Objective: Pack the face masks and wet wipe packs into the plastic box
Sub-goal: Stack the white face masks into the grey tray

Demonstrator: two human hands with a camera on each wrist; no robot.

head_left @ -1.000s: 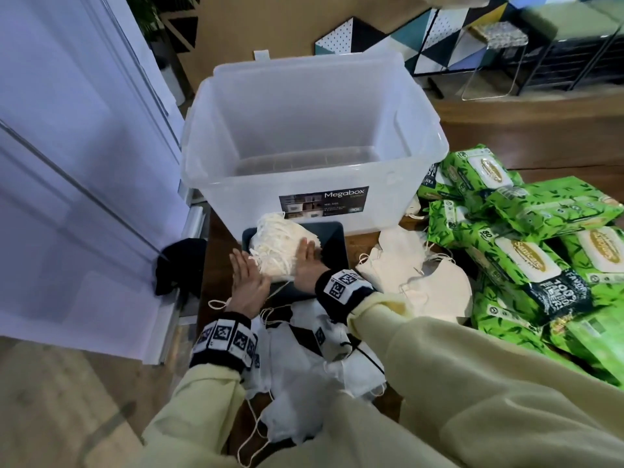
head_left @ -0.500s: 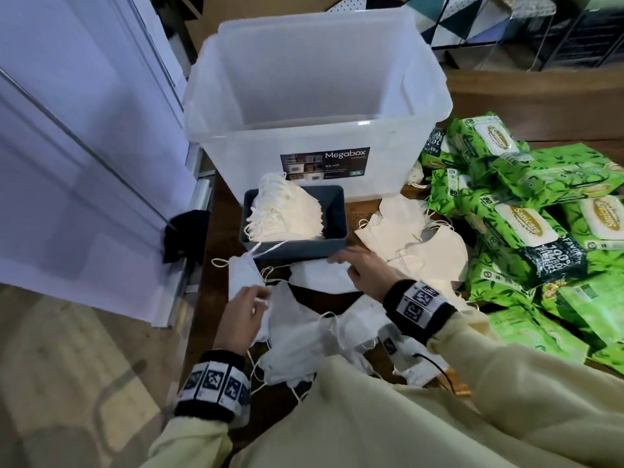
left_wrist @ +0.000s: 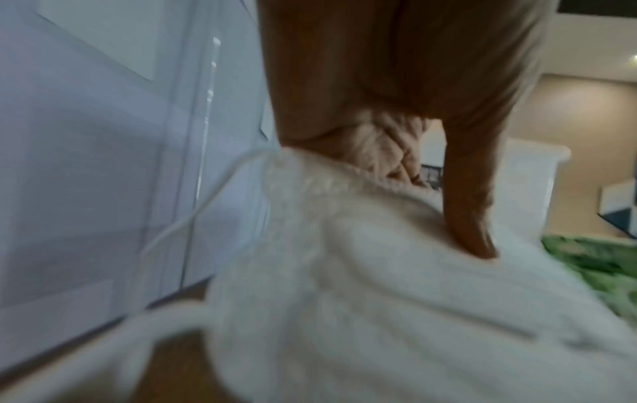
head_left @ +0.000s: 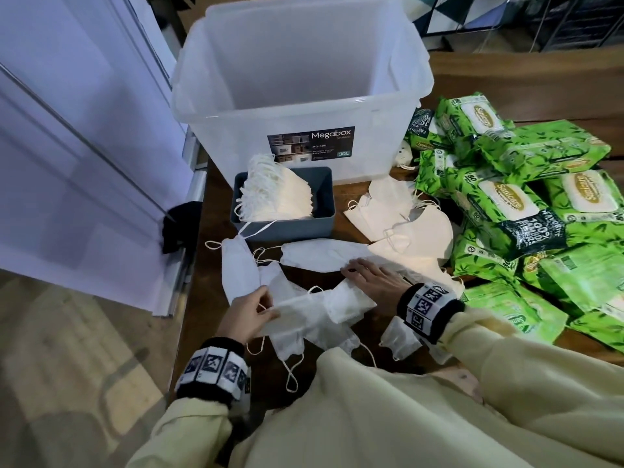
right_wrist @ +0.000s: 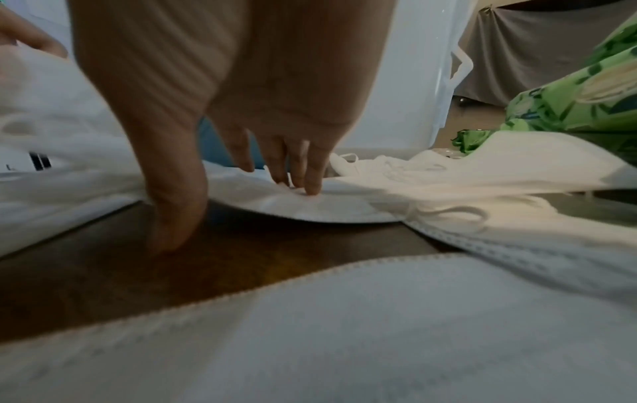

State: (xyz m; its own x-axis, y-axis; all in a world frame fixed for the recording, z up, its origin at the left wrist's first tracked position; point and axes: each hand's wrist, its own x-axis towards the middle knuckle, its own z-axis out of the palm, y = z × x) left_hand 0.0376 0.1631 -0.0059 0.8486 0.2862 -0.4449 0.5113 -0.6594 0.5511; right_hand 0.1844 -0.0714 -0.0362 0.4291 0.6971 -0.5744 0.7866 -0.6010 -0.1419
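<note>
left grip (head_left: 248, 314) pinches a face mask (head_left: 297, 310), right grip (head_left: 373, 282) flat; box (head_left: 304, 106) reads "megabox".

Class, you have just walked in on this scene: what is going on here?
A person is sorting loose white face masks on a wooden table. The left hand pinches one mask's edge; the right hand rests its fingers on another. A stack of masks fills the small grey tray. The clear plastic box looks empty, with green wet wipe packs piled to its right.
</note>
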